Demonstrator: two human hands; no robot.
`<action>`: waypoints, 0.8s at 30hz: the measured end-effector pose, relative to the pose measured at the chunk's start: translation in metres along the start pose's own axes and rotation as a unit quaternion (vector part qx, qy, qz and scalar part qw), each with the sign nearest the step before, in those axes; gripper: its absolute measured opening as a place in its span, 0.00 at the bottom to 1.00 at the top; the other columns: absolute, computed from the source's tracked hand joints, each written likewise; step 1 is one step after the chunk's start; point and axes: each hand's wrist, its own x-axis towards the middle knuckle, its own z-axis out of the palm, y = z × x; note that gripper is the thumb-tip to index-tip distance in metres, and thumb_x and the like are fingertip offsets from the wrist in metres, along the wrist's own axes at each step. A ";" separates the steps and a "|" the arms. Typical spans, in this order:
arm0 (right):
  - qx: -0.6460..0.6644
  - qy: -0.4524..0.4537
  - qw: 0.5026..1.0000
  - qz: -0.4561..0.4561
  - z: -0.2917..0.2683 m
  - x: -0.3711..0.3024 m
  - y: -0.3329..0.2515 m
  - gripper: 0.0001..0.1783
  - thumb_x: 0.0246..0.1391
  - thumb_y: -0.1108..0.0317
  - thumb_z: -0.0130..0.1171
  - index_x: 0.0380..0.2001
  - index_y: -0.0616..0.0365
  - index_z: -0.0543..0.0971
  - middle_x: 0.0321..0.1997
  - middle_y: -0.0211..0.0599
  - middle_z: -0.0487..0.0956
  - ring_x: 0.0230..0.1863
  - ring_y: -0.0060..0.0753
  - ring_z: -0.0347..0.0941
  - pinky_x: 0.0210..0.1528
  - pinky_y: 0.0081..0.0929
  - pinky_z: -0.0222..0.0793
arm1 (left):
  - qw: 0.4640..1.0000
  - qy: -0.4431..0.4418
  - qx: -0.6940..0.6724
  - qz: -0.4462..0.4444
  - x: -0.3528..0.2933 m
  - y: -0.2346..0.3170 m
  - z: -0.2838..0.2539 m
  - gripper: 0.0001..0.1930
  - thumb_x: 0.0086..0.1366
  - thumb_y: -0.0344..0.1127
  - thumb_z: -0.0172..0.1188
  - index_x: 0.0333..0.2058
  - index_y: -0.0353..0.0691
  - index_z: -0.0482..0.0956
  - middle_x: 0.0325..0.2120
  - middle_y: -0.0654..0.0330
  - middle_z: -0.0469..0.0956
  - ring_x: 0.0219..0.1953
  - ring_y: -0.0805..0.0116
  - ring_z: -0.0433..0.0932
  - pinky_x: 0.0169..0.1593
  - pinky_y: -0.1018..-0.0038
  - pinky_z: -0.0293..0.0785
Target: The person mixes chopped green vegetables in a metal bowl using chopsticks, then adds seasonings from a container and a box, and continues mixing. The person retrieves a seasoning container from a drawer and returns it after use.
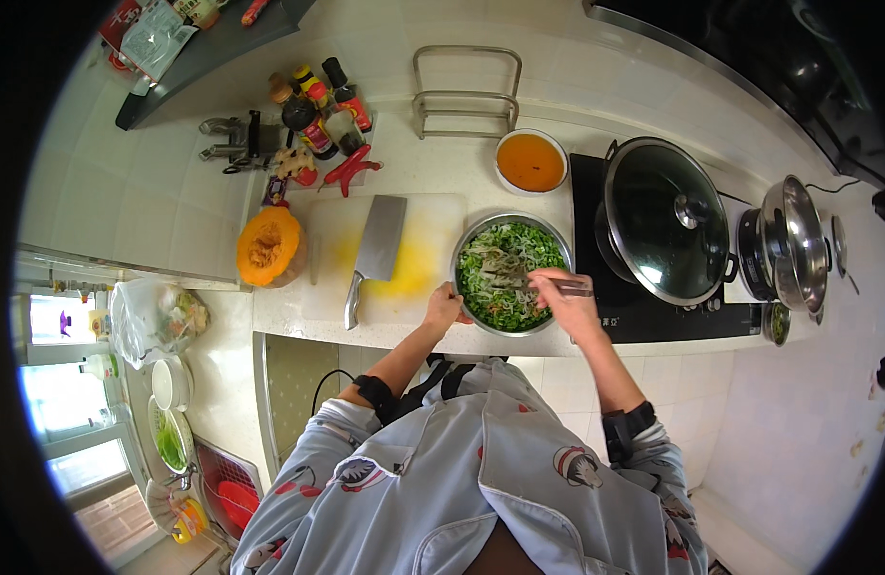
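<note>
A metal mixing bowl stands near the counter's front edge, filled with chopped greens and pale shreds. My left hand is closed on the bowl's near left rim. Over the bowl's right side, my right hand grips what look like brown chopsticks. Their tips seem to point into the greens, but the fingers and the mixture partly hide them. To the left of the bowl, a cleaver lies on a yellow-stained white cutting board.
A lidded wok sits on the black cooktop at the right. Behind the bowl is a bowl of orange liquid. Left of the board are a cut pumpkin, red chillies and several sauce bottles. A metal rack stands against the wall.
</note>
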 end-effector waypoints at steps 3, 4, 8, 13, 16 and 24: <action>-0.072 -0.007 0.997 -0.026 0.036 0.013 0.024 0.09 0.55 0.66 0.57 0.34 0.60 0.81 0.21 0.32 0.78 0.20 0.18 0.72 0.22 0.19 0.67 | 1.000 0.009 0.002 0.002 -0.001 0.000 0.001 0.02 0.62 0.22 0.44 0.31 0.31 0.62 0.25 0.46 0.74 0.23 0.51 0.80 0.24 0.63 0.83; -0.111 -0.015 0.993 -0.042 0.043 0.017 0.033 0.09 0.55 0.66 0.57 0.34 0.59 0.81 0.21 0.32 0.78 0.19 0.17 0.72 0.22 0.19 0.66 | 1.000 0.010 -0.001 -0.001 -0.001 0.000 0.001 0.02 0.63 0.22 0.44 0.31 0.31 0.62 0.25 0.46 0.74 0.23 0.51 0.80 0.24 0.63 0.83; 0.001 0.098 0.992 0.075 0.018 0.015 0.048 0.09 0.55 0.67 0.57 0.32 0.62 0.81 0.25 0.31 0.79 0.18 0.16 0.69 0.21 0.16 0.66 | 1.000 0.006 -0.015 -0.026 0.000 -0.001 0.001 0.01 0.63 0.22 0.45 0.31 0.30 0.63 0.25 0.45 0.75 0.23 0.51 0.80 0.24 0.63 0.83; -0.011 0.158 0.985 0.064 -0.023 0.007 0.030 0.09 0.56 0.68 0.56 0.33 0.63 0.80 0.26 0.33 0.79 0.19 0.17 0.69 0.22 0.16 0.67 | 0.999 0.024 -0.022 -0.012 0.000 -0.002 0.002 0.01 0.61 0.22 0.47 0.31 0.29 0.66 0.24 0.47 0.75 0.19 0.54 0.80 0.21 0.67 0.81; -0.006 0.202 0.979 0.039 0.001 0.014 0.027 0.10 0.57 0.68 0.55 0.34 0.63 0.80 0.26 0.32 0.79 0.20 0.17 0.70 0.24 0.15 0.67 | 1.000 0.011 -0.011 -0.013 0.002 -0.003 0.000 0.01 0.61 0.21 0.46 0.31 0.29 0.66 0.24 0.47 0.75 0.20 0.54 0.80 0.21 0.67 0.81; -0.096 0.048 0.987 0.122 -0.011 0.006 0.021 0.09 0.55 0.69 0.55 0.34 0.62 0.81 0.24 0.32 0.78 0.20 0.18 0.71 0.24 0.18 0.67 | 0.999 0.019 -0.030 -0.019 0.001 -0.003 0.002 0.02 0.61 0.21 0.47 0.30 0.28 0.65 0.23 0.46 0.75 0.20 0.54 0.80 0.20 0.66 0.81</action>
